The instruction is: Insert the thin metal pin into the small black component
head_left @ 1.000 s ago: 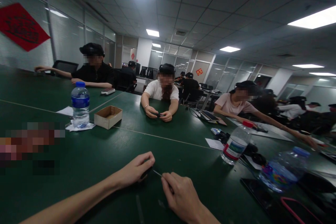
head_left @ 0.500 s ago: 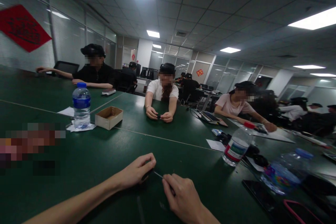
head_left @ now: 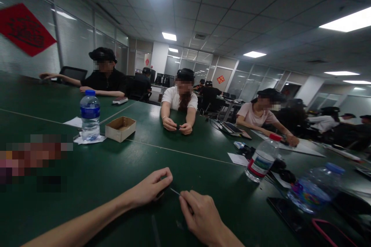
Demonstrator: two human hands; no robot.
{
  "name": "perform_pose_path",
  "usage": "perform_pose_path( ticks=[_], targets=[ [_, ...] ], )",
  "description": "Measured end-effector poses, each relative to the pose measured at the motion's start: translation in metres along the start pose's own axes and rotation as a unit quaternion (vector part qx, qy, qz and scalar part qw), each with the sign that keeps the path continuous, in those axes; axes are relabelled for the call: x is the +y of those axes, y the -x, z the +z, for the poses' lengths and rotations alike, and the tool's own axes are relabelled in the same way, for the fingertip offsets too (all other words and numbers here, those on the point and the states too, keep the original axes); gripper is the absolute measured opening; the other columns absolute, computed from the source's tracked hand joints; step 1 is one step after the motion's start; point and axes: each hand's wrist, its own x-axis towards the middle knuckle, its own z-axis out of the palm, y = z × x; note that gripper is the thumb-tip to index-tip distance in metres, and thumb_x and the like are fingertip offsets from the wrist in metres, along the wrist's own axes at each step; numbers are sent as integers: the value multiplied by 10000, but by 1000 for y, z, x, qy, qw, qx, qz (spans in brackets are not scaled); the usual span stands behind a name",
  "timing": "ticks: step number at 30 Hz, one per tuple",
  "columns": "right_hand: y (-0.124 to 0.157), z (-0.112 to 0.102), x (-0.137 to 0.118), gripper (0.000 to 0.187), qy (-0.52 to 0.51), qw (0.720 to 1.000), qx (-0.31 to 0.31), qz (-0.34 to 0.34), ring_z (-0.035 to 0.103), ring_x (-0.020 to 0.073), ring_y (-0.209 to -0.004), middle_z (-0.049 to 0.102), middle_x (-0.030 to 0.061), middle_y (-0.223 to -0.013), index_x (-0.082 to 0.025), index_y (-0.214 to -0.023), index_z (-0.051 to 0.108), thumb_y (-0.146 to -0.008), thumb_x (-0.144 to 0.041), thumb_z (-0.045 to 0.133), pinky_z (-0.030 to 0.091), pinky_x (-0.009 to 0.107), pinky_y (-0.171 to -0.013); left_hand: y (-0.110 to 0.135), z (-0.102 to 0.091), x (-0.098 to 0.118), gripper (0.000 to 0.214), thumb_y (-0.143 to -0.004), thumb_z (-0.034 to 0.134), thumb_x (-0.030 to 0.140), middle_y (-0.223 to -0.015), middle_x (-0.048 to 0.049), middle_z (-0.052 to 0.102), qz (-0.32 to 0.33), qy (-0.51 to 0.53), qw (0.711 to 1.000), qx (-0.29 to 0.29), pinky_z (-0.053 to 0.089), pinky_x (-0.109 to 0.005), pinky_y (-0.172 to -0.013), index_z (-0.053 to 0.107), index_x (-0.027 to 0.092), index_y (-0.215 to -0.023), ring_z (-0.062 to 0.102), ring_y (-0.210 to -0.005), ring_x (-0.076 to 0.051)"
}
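My left hand [head_left: 150, 189] rests on the green table [head_left: 116, 170] near its front edge, fingers curled round a small dark object [head_left: 160, 194] that I cannot name. A thin light pin or wire [head_left: 174, 192] runs from that object to my right hand [head_left: 199, 216], whose thumb and forefinger pinch its other end. The two hands sit close together, almost touching.
A blue-capped water bottle [head_left: 89, 115] and a small open cardboard box [head_left: 120, 128] stand at the left. A red-capped bottle [head_left: 262, 158], a tilted bottle [head_left: 314, 188], a dark phone [head_left: 285, 216] and cables lie at the right. Several people sit across the table.
My hands have hardly moved. The person at the right has drawn an outstretched arm back toward their body.
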Motion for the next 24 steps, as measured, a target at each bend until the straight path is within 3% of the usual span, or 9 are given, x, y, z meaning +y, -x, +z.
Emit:
perform_pose_path(
  ticks=[16, 24],
  targets=[
    [1, 4, 2, 250, 5, 1000, 9, 2, 511, 81, -556, 584, 3, -697, -181, -869, 597, -950, -271, 378, 299, 202, -539, -3, -1, -7, 402, -858, 453, 586, -641, 67, 334, -7, 3, 1000, 15, 251, -162, -406, 410, 187, -871, 312, -469, -49],
    [-1, -1, -2, 259, 2, 1000, 3, 12, 491, 77, -537, 574, -1, -682, -179, -833, 583, -950, -269, 370, 287, 202, -524, 1, -1, 1, 386, -856, 471, 571, -639, 63, 352, -11, 36, 999, -4, 249, -166, -435, 399, 193, -884, 340, -500, -62]
  ],
)
